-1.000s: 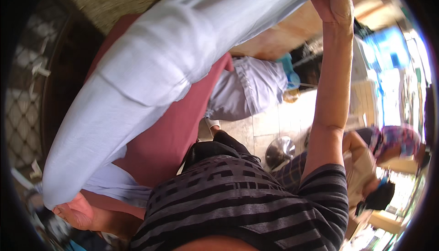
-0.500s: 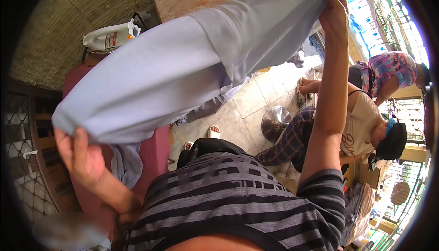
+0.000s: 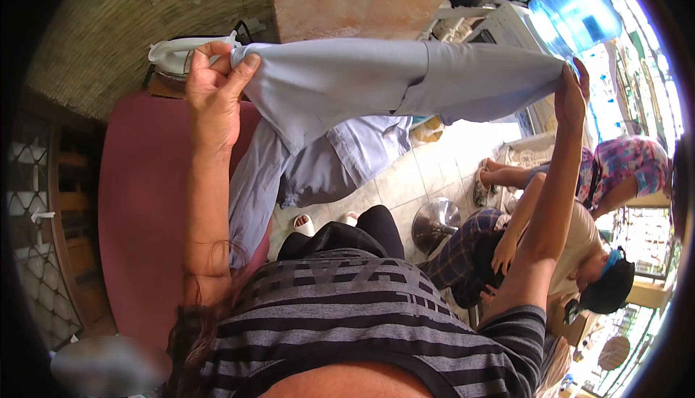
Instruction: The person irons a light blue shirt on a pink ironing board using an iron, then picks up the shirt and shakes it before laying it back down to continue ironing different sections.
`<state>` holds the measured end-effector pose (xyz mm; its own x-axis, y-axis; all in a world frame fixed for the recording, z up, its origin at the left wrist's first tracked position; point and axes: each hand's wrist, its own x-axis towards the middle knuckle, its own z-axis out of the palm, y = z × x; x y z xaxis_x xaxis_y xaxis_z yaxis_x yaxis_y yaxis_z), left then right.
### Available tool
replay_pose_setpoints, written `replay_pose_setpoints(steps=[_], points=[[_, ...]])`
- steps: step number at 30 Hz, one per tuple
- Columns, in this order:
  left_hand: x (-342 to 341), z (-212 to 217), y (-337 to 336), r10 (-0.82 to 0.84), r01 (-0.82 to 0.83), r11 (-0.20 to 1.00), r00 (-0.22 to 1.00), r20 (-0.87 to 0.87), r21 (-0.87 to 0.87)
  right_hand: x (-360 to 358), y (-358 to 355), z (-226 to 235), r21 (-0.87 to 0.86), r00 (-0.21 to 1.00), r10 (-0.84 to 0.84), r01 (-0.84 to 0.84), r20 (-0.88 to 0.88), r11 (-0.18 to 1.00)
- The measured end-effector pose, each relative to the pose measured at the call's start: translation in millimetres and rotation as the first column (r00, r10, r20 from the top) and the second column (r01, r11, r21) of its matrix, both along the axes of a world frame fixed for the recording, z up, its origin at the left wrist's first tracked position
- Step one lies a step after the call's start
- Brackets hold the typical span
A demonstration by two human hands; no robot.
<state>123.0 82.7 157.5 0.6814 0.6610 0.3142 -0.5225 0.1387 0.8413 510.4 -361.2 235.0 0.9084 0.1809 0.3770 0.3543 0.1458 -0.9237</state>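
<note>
The left hand (image 3: 213,83) and right hand (image 3: 570,97) are pinching the pale blue cotton garment (image 3: 391,83) stretched between them; even tension seems wise.

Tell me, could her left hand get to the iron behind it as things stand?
Probably, but not freely: the left hand sits right beside the white iron, yet its fingers are gripping the light blue garment.

A pale grey-blue garment (image 3: 376,83) hangs over a dull red padded board (image 3: 141,202), above a grey-and-black striped shirt (image 3: 362,318).
</note>
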Motion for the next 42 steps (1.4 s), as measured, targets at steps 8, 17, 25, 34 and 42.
replay_pose_setpoints(steps=[8, 17, 25, 34, 42], points=[[11, 11, -23, 0.191, -0.177, 0.977, 0.974, -0.12, 0.117, 31, -4, -8, -0.071, 0.984, 0.177, -0.174, 0.033, 0.982], [-28, 18, -183, 0.285, -0.236, 0.958, 0.843, -0.456, 0.162, 72, -42, -30, -0.032, 0.876, 0.482, -0.481, 0.007, 0.876], [-46, 26, -231, 0.469, -0.424, 0.877, 0.663, -0.583, 0.224, 108, -23, -26, -0.186, 0.831, 0.545, -0.556, -0.11, 0.81], [-19, -34, -123, 0.865, -0.323, 0.499, 0.133, -0.484, 0.804, 130, 120, -88, -0.466, 0.835, 0.536, -0.526, -0.124, 0.711], [-33, -57, -117, 0.922, -0.635, 0.361, 0.134, -0.363, 0.683, 110, 129, -113, -0.277, 0.82, 0.535, -0.572, -0.203, 0.772]])
